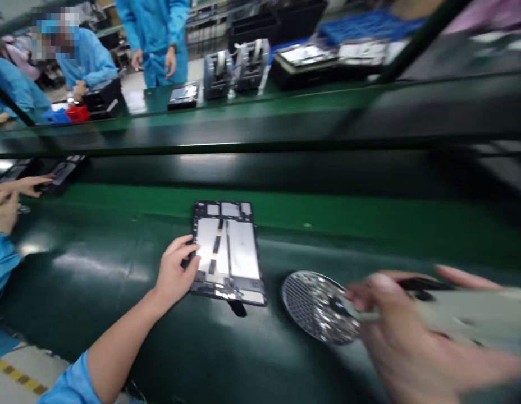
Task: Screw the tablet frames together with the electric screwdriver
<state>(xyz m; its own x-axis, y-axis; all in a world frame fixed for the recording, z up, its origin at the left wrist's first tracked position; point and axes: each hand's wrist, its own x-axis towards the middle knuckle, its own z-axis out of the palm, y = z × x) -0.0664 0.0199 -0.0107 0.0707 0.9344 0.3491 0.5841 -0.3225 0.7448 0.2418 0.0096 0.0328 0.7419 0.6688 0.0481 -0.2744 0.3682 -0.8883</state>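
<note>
Where the left hand [178, 275] sits at the near left, its fingers are curled over the left edge of the open tablet [227, 253], thumb on top, pinching that edge. The tablet lies flat with its backless side up, silver plates and a dark strip showing. It rests on the dark green belt [96, 280], roughly mid-scene, its long side running away from the person. Just right of it, not touching it, a round perforated metal disc [313, 306] rests on the belt. The right hand [395, 336] is at the near right, heavily blurred, its fingertips over the disc's right rim. A pale flat piece [466, 317] lies across this hand, and I cannot tell whether the fingers grip it. At the far left a co-worker's hands [12, 196], in blue sleeves, touch a dark device [62, 171]. On the far bench beyond the belt stand two grey tape dispensers [218, 73] and black trays [294, 70], with people in blue coats [155, 33] behind.
</note>
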